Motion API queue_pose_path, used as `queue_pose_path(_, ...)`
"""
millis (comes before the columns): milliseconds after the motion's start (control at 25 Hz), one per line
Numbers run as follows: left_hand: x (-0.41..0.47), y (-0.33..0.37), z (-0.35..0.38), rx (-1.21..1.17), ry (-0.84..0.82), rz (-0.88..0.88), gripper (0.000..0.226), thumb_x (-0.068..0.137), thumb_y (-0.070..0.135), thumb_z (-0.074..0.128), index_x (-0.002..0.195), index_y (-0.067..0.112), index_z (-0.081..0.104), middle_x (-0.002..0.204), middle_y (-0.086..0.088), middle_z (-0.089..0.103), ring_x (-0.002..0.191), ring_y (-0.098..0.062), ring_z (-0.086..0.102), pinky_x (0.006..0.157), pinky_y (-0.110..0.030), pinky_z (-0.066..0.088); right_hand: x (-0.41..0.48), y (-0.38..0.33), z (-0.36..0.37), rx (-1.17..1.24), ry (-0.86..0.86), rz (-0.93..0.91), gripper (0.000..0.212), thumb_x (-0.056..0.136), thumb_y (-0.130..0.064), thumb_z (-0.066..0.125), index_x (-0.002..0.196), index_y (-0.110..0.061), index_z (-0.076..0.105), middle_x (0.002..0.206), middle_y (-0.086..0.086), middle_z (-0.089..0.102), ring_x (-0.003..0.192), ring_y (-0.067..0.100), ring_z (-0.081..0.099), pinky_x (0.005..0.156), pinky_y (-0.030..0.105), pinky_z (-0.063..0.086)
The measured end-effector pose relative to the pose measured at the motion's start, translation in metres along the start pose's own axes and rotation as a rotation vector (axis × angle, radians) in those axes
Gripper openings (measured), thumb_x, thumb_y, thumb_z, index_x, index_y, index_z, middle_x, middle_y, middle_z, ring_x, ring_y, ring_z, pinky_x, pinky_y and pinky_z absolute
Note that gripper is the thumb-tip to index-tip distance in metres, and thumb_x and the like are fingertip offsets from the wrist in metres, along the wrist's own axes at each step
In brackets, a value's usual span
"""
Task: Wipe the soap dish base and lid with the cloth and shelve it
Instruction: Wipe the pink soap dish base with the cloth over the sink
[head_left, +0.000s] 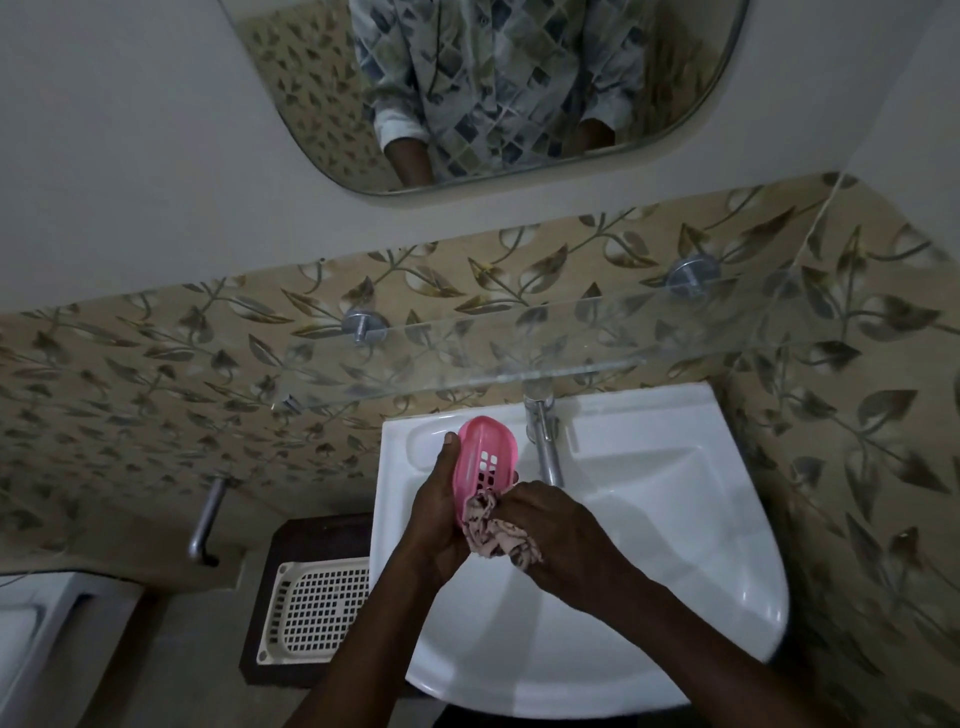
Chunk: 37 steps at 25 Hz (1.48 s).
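Standing in a dim bathroom with beige leaf-print tiles (130, 364) — a white plastic lattice tray (322, 608) sits on a dark box (270, 597) left of the glossy white basin (701, 519). Over the basin, the left hand (441, 514) grips a pink oval soap dish (485, 457) with square slots, tipped up on edge. The right hand (561, 535) bunches a crumpled patterned cloth (496, 535) against its lower end. Chrome tap (545, 447) just beside — clear glass shelf (519, 358) above.

two hands (441, 519) (563, 538), one soap dish (485, 457), one cloth (493, 535), one sink (675, 499).
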<state>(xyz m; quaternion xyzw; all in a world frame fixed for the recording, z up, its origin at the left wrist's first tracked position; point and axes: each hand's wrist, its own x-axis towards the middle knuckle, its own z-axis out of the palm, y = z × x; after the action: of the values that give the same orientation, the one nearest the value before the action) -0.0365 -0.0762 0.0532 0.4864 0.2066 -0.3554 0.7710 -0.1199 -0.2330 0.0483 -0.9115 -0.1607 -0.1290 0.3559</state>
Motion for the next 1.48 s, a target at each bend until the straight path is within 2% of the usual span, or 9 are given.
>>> queue_pose_path(240, 0.007, 0.001, 0.002, -0.071, -0.051, -0.04, 0.076, 0.086, 0.06, 0.054, 0.135, 0.002, 0.054, 0.112, -0.025, 0.068, 0.1, -0.035, 0.067, 0.081, -0.044, 0.06, 0.004, 0.0, 0.01, -0.06, 0.075, -0.047, 0.05, 0.068, -0.001, 0.073, 0.117, -0.011, 0.069, 0.105, 0.008, 0.071, 0.088, 0.028, 0.066, 0.077, 0.035, 0.057)
queue_pose_path(480, 0.009, 0.015, -0.012, -0.056, -0.167, -0.251, 0.068, 0.09, 0.055, 0.052, 0.135, 0.004, 0.057, 0.13, -0.025, 0.061, 0.108, -0.039, 0.062, 0.092, -0.049, 0.05, -0.005, 0.023, 0.007, -0.122, 0.142, -0.275, 0.021, 0.088, -0.001, 0.061, 0.102, -0.007, 0.076, 0.106, 0.01, 0.073, 0.104, 0.024, 0.063, 0.097, 0.038, 0.051)
queue_pose_path(720, 0.004, 0.014, -0.015, -0.063, -0.249, -0.296, 0.067, 0.095, 0.054, 0.046, 0.138, 0.003, 0.054, 0.117, -0.024, 0.066, 0.099, -0.035, 0.064, 0.088, -0.044, 0.052, 0.012, 0.027, 0.0, -0.158, 0.128, -0.403, 0.021, 0.083, 0.007, 0.066, 0.098, -0.005, 0.075, 0.108, 0.013, 0.073, 0.111, 0.026, 0.063, 0.098, 0.039, 0.051)
queue_pose_path(840, 0.006, 0.017, -0.015, -0.045, -0.267, -0.258, 0.062, 0.097, 0.053, 0.044, 0.133, 0.004, 0.059, 0.118, -0.022, 0.068, 0.103, -0.035, 0.063, 0.092, -0.047, 0.049, 0.02, 0.014, 0.007, -0.108, 0.231, -0.24, 0.039, 0.064, 0.014, 0.078, 0.1, -0.002, 0.076, 0.104, 0.015, 0.075, 0.105, 0.023, 0.062, 0.087, 0.041, 0.058)
queue_pose_path(960, 0.004, 0.013, -0.024, 0.0, -0.309, -0.255, 0.06, 0.093, 0.052, 0.047, 0.119, 0.002, 0.069, 0.109, -0.02, 0.072, 0.095, -0.032, 0.07, 0.086, -0.041, 0.056, 0.017, 0.007, 0.017, -0.141, 0.139, -0.367, 0.045, 0.07, 0.012, 0.062, 0.111, -0.004, 0.074, 0.111, 0.014, 0.073, 0.108, 0.027, 0.063, 0.094, 0.04, 0.054)
queue_pose_path(1080, 0.006, 0.01, -0.032, 0.038, -0.331, -0.253, 0.053, 0.086, 0.05, 0.054, 0.114, 0.009, 0.074, 0.109, -0.017, 0.073, 0.09, -0.031, 0.071, 0.084, -0.042, 0.055, 0.022, -0.002, 0.023, -0.141, 0.198, -0.256, 0.043, 0.064, 0.016, 0.067, 0.104, 0.001, 0.076, 0.107, 0.021, 0.073, 0.101, 0.037, 0.07, 0.087, 0.053, 0.058)
queue_pose_path(1240, 0.001, 0.006, -0.038, 0.023, -0.339, -0.286, 0.053, 0.09, 0.049, 0.052, 0.107, 0.004, 0.075, 0.103, -0.016, 0.074, 0.089, -0.029, 0.071, 0.085, -0.038, 0.055, 0.018, -0.013, 0.024, -0.112, 0.099, -0.398, 0.032, 0.073, 0.013, 0.061, 0.099, 0.002, 0.077, 0.107, 0.024, 0.072, 0.101, 0.039, 0.07, 0.087, 0.05, 0.057)
queue_pose_path(1360, -0.004, 0.006, -0.033, 0.068, -0.342, -0.282, 0.046, 0.082, 0.043, 0.063, 0.106, 0.006, 0.076, 0.106, -0.016, 0.073, 0.086, -0.032, 0.072, 0.08, -0.041, 0.057, 0.021, -0.018, 0.016, -0.084, 0.223, -0.171, 0.029, 0.072, 0.015, 0.072, 0.1, 0.007, 0.075, 0.106, 0.025, 0.073, 0.098, 0.042, 0.071, 0.081, 0.06, 0.057)
queue_pose_path(1480, -0.01, 0.009, -0.026, 0.048, -0.377, -0.293, 0.042, 0.08, 0.034, 0.068, 0.108, 0.002, 0.072, 0.101, -0.015, 0.074, 0.088, -0.03, 0.071, 0.086, -0.038, 0.054, 0.023, -0.018, 0.018, -0.116, 0.164, -0.412, 0.018, 0.09, 0.009, 0.06, 0.1, 0.007, 0.074, 0.104, 0.023, 0.074, 0.097, 0.038, 0.072, 0.085, 0.051, 0.059)
